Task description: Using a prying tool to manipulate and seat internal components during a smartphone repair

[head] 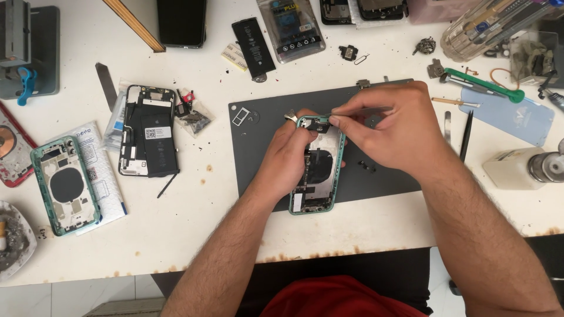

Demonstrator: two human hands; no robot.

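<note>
Two hands meet over a dark grey rectangular mat [264, 158] on the white bench [194, 235]: left hand [291, 155] grips the opened green-framed phone shell [317, 167], right hand [390, 123] fingers pinch slim metal tweezers [352, 110] at its top.

On the white bench [194, 235], a second green phone shell [64, 185] lies at the left on a padded envelope [100, 176]. Beside it sits an opened phone with a black battery [147, 130]. A loose battery [253, 49] lies further back, a green-handled tool [484, 86] at the right.
</note>
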